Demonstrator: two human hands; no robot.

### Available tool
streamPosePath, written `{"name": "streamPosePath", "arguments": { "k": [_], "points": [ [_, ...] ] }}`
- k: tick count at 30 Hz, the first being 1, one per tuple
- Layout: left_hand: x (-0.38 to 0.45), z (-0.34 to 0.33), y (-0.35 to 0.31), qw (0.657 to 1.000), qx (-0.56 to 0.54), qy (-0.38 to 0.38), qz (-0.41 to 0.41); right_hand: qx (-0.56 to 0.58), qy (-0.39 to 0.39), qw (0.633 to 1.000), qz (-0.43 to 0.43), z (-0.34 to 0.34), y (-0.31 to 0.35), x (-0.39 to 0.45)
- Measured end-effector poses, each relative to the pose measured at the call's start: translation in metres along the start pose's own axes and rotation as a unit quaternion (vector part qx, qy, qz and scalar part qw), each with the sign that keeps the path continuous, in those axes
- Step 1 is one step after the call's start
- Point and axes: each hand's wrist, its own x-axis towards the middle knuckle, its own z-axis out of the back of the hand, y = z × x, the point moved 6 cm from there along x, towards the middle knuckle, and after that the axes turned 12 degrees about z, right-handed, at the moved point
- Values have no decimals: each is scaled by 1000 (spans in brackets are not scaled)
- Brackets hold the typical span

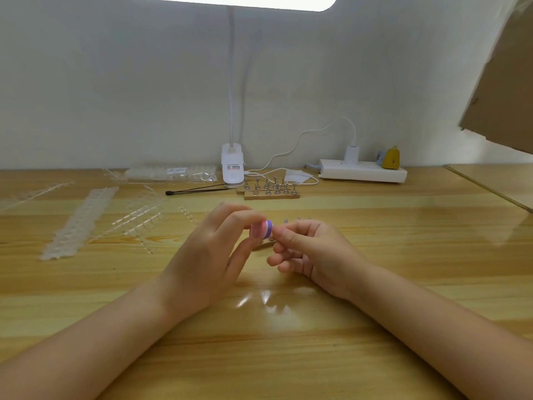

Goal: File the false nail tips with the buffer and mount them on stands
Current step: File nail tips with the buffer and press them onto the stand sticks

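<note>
One small buffer [263, 230], a stubby block banded in pink, white and purple, sits pinched between the thumb and fingertips of the left hand [207, 255], raised just above the desk [288, 356] at the middle of the view. Its purple end faces right, so its short axis runs across toward the right hand [311, 255], whose thumb and forefinger are closed together touching that end; they probably pinch a clear nail tip, though it is too small and transparent to confirm. The two hands meet at the buffer, neither nearer than the other. Just behind them a near wooden strip of stands [284, 226] shows only as metal tops, mostly hidden. Farther back, well apart, two more wooden strips carry small metal stands [271, 189] beside the white clip lamp base [232, 166]. To the left lie clear plastic sprues and strips of nail tips [78, 223], glossy and ribbed, on the pale varnished wood. A white power strip [363, 170] rests against the wall.
</note>
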Motion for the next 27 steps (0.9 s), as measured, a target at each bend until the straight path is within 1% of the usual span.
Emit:
{"name": "streamPosePath", "arguments": {
  "k": [2,5,8,10,12,14,18,19,21,23,26,27],
  "points": [
    [-1,0,-5,1000,-2,-4,-15,11,11,1000,1,0,0,0],
    [-2,-1,-10,999,30,-7,-34,31,39,999,3,-3,1,-1],
    [1,0,-4,998,68,-5,-2,42,54,998,8,-5,4,-1],
    [1,3,-5,998,57,-14,6,33,59,998,9,-6,4,-2],
    [0,2,-13,999,39,-16,-20,23,60,998,8,-6,3,-2],
    [-1,-2,-18,998,48,-9,-35,24,58,998,8,-6,2,-1],
    [3,4,-6,997,70,-25,16,23,56,998,14,-7,3,-1],
    [3,5,-9,998,58,-31,7,20,57,998,16,-7,2,-1],
    [0,2,-19,998,41,-25,-36,19,59,998,21,-8,2,-1],
    [-1,-3,-21,997,60,-10,-56,26,63,997,20,-8,3,-1],
    [2,3,-7,995,94,-25,-9,44,58,997,9,-8,2,0],
    [2,6,-8,995,92,-32,-15,46,59,997,8,-8,2,0]
  ]
}}
